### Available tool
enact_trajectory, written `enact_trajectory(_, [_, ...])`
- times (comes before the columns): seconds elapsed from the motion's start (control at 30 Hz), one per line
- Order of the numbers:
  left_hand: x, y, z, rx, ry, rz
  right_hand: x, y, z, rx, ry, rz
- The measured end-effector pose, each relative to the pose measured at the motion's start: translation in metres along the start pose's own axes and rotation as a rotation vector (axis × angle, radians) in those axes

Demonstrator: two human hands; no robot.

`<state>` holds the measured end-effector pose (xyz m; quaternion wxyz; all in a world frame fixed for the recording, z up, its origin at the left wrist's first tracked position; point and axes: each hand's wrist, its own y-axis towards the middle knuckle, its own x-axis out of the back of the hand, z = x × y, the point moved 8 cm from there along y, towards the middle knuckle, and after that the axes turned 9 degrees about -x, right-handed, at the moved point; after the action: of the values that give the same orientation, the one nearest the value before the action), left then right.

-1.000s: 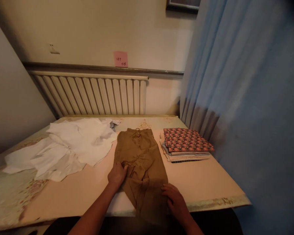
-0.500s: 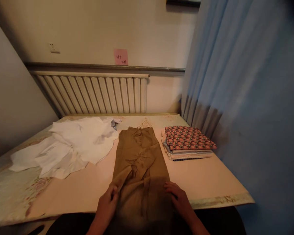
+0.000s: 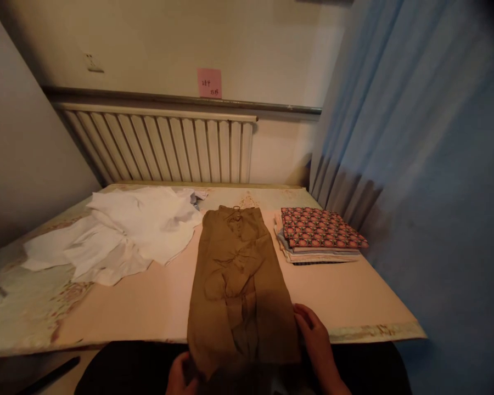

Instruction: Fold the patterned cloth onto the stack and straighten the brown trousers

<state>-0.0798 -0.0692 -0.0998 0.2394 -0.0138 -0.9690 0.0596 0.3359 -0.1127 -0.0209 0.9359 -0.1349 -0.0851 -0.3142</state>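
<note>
Brown trousers [image 3: 241, 274] with a drawstring waist lie lengthwise in front of me, the waist at the far end and the legs reaching over the near table edge. Creases run across their middle. My left hand [image 3: 181, 376] is closed on their left edge, low at the bottom of the view and partly cut off. On the opposite side, my right hand [image 3: 315, 334] has its curled fingers on the right edge of the cloth, a little higher up. The near end of the legs is dark and hard to make out.
A rumpled white garment [image 3: 135, 230] spreads over the left of the table [image 3: 148, 312]. To the right sits a folded stack of cloth, topped by a red patterned piece [image 3: 319, 227]. A blue curtain [image 3: 415, 192] hangs at the right; a radiator [image 3: 160, 145] stands behind.
My left hand has moved down toward me along the trousers' left edge, and that side now lies flatter. The right hand has shifted slightly outward. The view has tilted down a little.
</note>
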Motion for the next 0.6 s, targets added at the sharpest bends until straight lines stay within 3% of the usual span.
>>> enact_trajectory(0.07, [0.016, 0.004, -0.007, 0.052, -0.121, -0.189, 0.000, -0.007, -0.006, -0.100, 0.025, 0.017])
enact_trajectory(0.1, [0.018, 0.004, -0.010, 0.099, -0.180, -0.219, -0.002, -0.011, -0.009, -0.137, 0.025, 0.038])
enact_trajectory(0.2, [0.006, 0.003, -0.022, 0.234, -0.373, -0.130, -0.011, -0.023, -0.015, -0.189, 0.025, 0.115])
enact_trajectory(0.37, [-0.019, -0.011, -0.049, 0.366, -0.756, 0.040, -0.015, -0.034, -0.007, -0.142, 0.023, 0.152])
enact_trajectory(0.47, [-0.017, -0.023, -0.062, 0.458, -0.931, 0.100, -0.014, -0.038, 0.000, -0.225, 0.126, 0.264])
enact_trajectory(0.6, [-0.009, -0.030, -0.062, 0.563, -0.985, 0.131, -0.006, -0.037, 0.006, -0.295, 0.314, 0.361])
